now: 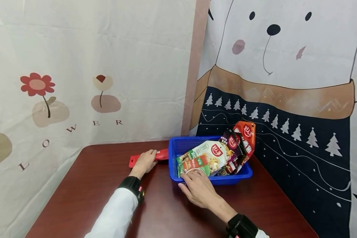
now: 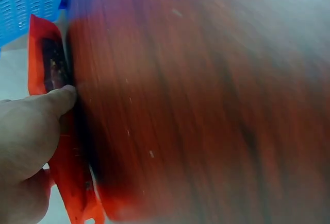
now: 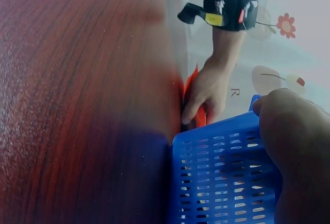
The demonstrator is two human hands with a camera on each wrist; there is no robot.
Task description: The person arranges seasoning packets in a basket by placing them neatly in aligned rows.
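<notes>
On the table, just left of a blue plastic basket [image 1: 232, 180], lies a red food pouch [image 1: 162, 154]. My left hand [image 1: 146, 161] grips it from above; in the left wrist view the thumb presses on the near face of the pouch [image 2: 77, 175]. My right hand [image 1: 200, 190] holds the basket's near rim towards its left corner, fingers over the edge and thumb outside. Right by those fingertips, inside the basket, is a small green and orange packet [image 1: 197, 162]. The right wrist view has the slotted basket wall [image 3: 219, 177] beside that hand.
Leaning in the basket are a white and green pouch [image 1: 209, 148], a dark purple pouch [image 1: 232, 143] and an orange-red pouch [image 1: 248, 138] that rises above the rim. Printed cloth [image 1: 137, 66] hangs behind the brown wooden table [image 1: 86, 185].
</notes>
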